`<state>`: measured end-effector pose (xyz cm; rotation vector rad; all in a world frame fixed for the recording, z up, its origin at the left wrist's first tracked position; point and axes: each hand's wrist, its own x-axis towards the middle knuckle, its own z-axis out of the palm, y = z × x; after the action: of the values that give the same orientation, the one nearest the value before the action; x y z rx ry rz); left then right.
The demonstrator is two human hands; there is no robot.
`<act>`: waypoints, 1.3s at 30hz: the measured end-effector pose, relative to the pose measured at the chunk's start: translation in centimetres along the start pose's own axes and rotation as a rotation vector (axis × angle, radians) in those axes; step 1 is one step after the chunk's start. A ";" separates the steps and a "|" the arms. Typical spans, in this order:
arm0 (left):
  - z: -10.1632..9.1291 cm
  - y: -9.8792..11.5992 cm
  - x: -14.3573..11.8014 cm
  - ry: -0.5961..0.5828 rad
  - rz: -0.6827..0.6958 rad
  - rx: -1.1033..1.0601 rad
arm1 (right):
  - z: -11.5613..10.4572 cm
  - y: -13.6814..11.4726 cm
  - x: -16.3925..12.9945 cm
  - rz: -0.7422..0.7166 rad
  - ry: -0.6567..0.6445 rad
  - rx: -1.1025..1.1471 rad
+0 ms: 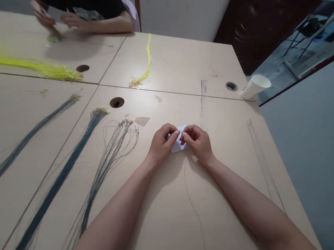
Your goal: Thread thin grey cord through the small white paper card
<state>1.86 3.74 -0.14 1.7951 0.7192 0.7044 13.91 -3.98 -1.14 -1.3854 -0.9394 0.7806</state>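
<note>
A small white card [177,146] is lying on the tan table [180,63] near its centre, pinched from both sides. The left hand [162,144] is closing thumb and fingertips on the card's 9 o'clock edge; the right hand [197,141] is gripping the 3 o'clock edge, fingers curled together over the top corner — both hands clamped on the card, knuckles nearly touching. A thin dark cord [193,207] is running from under the card toward 6 o'clock, between the forearms.

At 9 o'clock from the card, a fan of grey cords [111,151] with metal ends is spreading over the table; further at 9 o'clock, two thick blue cord bundles [69,166] are lying. At 12 o'clock, a yellow cord bundle [147,65]; at 10 o'clock, far off, a larger yellow bundle [31,66]. A clear ruler [203,97] is lying at 1 o'clock, a tipped white paper cup [254,86] at 2 o'clock by the table edge. Another person's hands [59,18] are working at 11 o'clock — well apart.
</note>
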 end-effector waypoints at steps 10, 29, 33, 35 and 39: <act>0.1 -0.2 -0.1 -0.002 -0.039 -0.053 | 0.1 0.2 -0.2 -0.073 0.054 -0.136; 0.1 -0.2 0.0 -0.001 -0.026 -0.065 | 0.1 0.1 -0.4 -0.197 0.084 -0.325; 0.2 -0.2 -0.1 0.007 -0.005 -0.017 | 0.2 0.2 -0.5 -0.202 0.091 -0.344; 0.2 -0.2 -0.1 0.013 0.015 0.010 | 0.2 0.1 -0.5 -0.207 0.095 -0.354; 0.3 0.0 -0.1 0.009 0.041 0.027 | 0.2 -0.1 -0.5 -0.234 0.100 -0.384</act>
<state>1.99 3.51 -0.27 1.8370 0.7027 0.7328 13.48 -4.32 -1.12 -1.5909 -1.1888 0.3611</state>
